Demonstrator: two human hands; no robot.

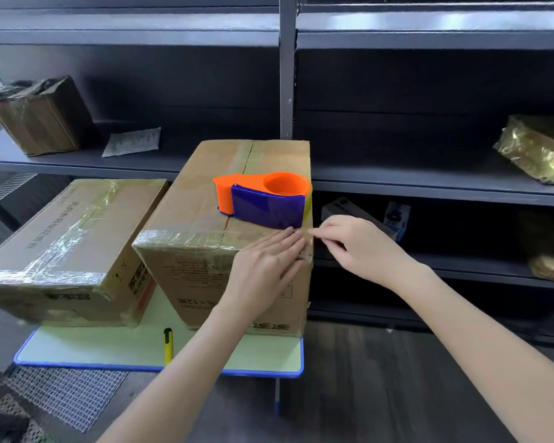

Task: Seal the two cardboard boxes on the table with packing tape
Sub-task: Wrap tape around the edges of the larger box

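Starting at my far left, a worn cardboard carton (39,118) sits on the dark metal shelving (77,163), with a flat grey paper packet (131,142) lying just beside it. Below and nearer to me is the pale table (93,351) with its blue edge. The left box (61,247) lies on it, its top seam and edges covered in shiny clear tape. A yellow utility knife (168,345) rests on the table in front of the gap between the two boxes.

The right box (205,199) stands taller, touching the left one, its right side flush with the table's right edge. The top flaps are closed, and tape runs along the centre seam and across the near top edge. The orange and blue tape dispenser (263,199) sits on top of this box, toward the right side.

My left hand (266,262) lies flat against the box's near face at the upper right corner. The fingers are straight and together, pressing the packing tape (308,247) down onto the cardboard without gripping anything. My right hand (355,246) meets it at that same corner, its thumb and forefinger closed in a pinch on the end of the tape strip where it wraps over the box's right edge.

Further right, on the shelf, sits a parcel in crinkled gold wrapping (538,150), and lower shelves hold small items too dim to make out.
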